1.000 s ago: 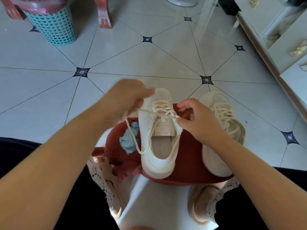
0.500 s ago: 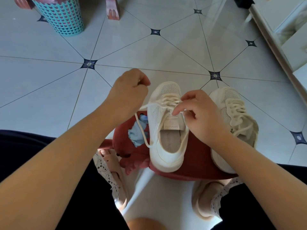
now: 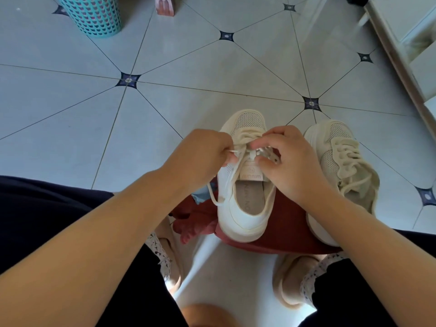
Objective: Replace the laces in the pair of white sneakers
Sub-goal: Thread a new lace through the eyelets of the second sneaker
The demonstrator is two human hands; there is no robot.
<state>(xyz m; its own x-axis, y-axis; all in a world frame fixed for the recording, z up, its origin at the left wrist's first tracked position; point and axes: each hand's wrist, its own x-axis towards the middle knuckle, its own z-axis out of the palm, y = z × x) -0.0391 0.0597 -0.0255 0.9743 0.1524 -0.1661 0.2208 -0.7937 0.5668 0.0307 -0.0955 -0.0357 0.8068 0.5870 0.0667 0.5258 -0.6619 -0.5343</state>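
In the head view, both forearms are extended forward and inward over the knees, so that the two hands meet above one sneaker. The left hand [image 3: 203,152] is held knuckles up, its grip curled and pinching a strand of the white lace [image 3: 213,197] at the left side of the eyelets. The right hand [image 3: 290,161] is bent at the wrist, its grip curled with thumb and forefinger pinched on the lace at the upper eyelets. Two white sneakers are counted. The nearer sneaker [image 3: 243,208] is stood toe-far on a red surface [image 3: 283,223], one loose loop of lace hanging down its left side. The second sneaker [image 3: 342,166] is set just beside it on the right, fully laced. One blue cloth [image 3: 200,193] is seen left of the nearer sneaker, and one teal basket [image 3: 94,15] far left on the tiled floor [image 3: 70,114].
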